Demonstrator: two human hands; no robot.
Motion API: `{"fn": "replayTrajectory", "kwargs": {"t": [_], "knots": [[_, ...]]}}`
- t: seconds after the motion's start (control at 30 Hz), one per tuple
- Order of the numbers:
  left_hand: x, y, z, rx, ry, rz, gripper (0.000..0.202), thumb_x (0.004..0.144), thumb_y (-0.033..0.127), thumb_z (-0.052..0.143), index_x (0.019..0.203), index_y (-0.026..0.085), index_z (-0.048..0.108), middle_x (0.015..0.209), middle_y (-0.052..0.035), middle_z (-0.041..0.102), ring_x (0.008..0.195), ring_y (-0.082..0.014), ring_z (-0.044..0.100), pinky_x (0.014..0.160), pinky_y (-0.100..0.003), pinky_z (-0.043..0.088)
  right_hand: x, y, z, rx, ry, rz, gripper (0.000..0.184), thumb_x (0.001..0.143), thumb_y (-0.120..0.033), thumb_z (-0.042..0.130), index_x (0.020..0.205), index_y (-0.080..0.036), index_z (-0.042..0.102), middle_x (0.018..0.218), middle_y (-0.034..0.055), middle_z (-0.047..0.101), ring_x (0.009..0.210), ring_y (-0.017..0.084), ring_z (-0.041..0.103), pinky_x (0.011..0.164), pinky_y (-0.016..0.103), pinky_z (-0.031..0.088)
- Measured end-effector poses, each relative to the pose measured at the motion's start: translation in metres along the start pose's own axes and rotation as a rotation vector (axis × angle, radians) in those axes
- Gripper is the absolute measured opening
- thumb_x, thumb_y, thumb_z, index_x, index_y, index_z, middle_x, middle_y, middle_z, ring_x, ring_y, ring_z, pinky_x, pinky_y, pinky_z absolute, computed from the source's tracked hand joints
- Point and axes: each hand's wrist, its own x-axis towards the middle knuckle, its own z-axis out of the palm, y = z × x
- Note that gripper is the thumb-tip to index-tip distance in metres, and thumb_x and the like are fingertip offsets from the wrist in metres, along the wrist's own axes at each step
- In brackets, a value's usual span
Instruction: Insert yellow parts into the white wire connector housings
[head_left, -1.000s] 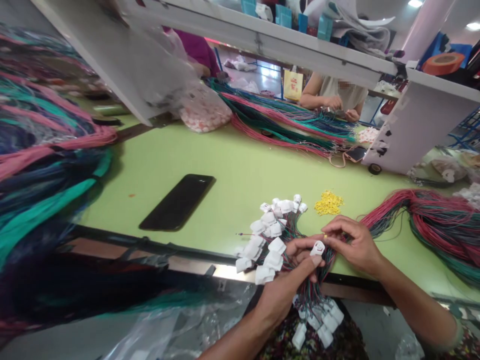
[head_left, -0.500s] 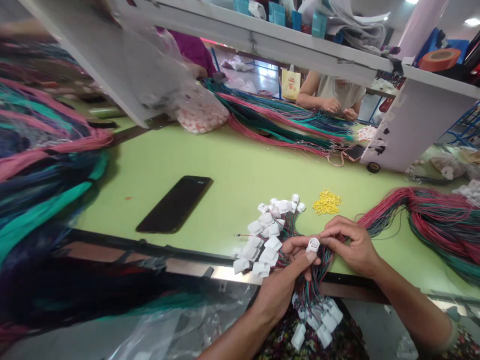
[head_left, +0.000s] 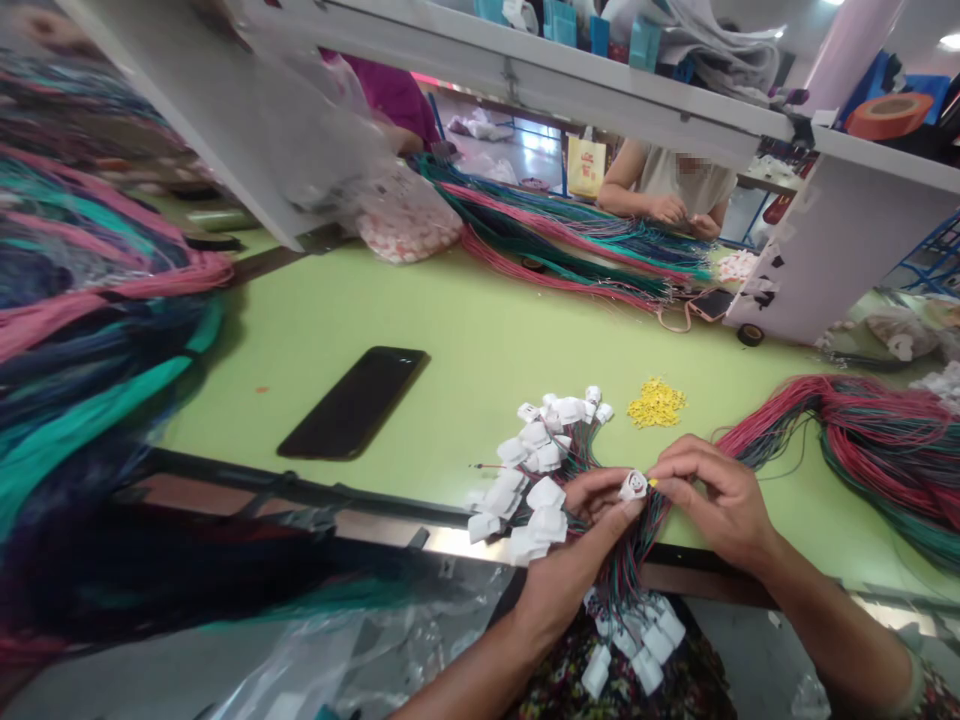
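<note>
Over the near edge of the green table, the left hand pinches a white connector between thumb and forefinger, its open face turned up and to the right. The right hand sits just beside it on the right. Its thumb and forefinger are pressed together on a small yellow piece that touches the connector's right side. The connector therefore lies directly left of the right fingertips, nearer to them than anything else on the table. Its coloured wires run down and toward the person, so the long axis goes from the hands to the lap, where more white connectors hang. A cluster of finished connectors fans out left of the left hand, and a pile of yellow pieces lies just beyond both hands. A dark phone rests well apart to the left, and a loose wire bundle sweeps in from the right.
</note>
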Motion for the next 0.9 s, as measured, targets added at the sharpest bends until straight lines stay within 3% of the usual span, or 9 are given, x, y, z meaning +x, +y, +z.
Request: {"fn": "replayTrajectory", "kwargs": {"t": [0.2,0.43,0.77,0.9], "knots": [[0.0009,0.0000,-0.0027,0.156,0.008,0.204,0.018,0.077,0.018,0.077,0.094,0.022,0.075,0.096,-0.0042,0.074,0.090,-0.0202,0.071,0.082,-0.033,0.059,-0.0054,-0.0062,0.0012,-0.123,-0.051,-0.112,0.023,0.095,-0.013,0.060,0.108,-0.028,0.071,0.088,0.0035,0.066,0.079,0.016,0.064,0.069,0.029,0.056],[0.0013,-0.0011,-0.0034,0.177,-0.004,0.233,0.018,0.078,0.016,0.075,0.094,0.024,0.076,0.098,-0.0050,0.075,0.093,-0.0213,0.070,0.083,-0.034,0.059,-0.0063,-0.0036,-0.0008,-0.172,-0.085,-0.142,0.026,0.096,-0.014,0.058,0.112,-0.030,0.070,0.088,0.0036,0.065,0.077,0.017,0.064,0.066,0.030,0.056],[0.0028,-0.0065,-0.0055,0.307,-0.003,0.380,0.024,0.080,0.013,0.074,0.100,0.027,0.077,0.100,-0.0044,0.076,0.095,-0.0218,0.070,0.083,-0.035,0.057,-0.0085,-0.0009,0.0024,-0.123,-0.068,-0.107,0.023,0.095,-0.013,0.061,0.108,-0.028,0.072,0.089,0.0036,0.066,0.079,0.016,0.064,0.068,0.030,0.055],[0.0041,-0.0082,-0.0078,0.336,-0.015,0.415,0.026,0.081,0.013,0.074,0.102,0.029,0.077,0.099,-0.0040,0.076,0.094,-0.0212,0.070,0.083,-0.035,0.057,-0.0066,-0.0013,0.0054,-0.051,-0.027,-0.002,0.014,0.093,-0.017,0.065,0.098,-0.026,0.074,0.084,0.0027,0.068,0.075,0.015,0.064,0.063,0.028,0.053]]}}
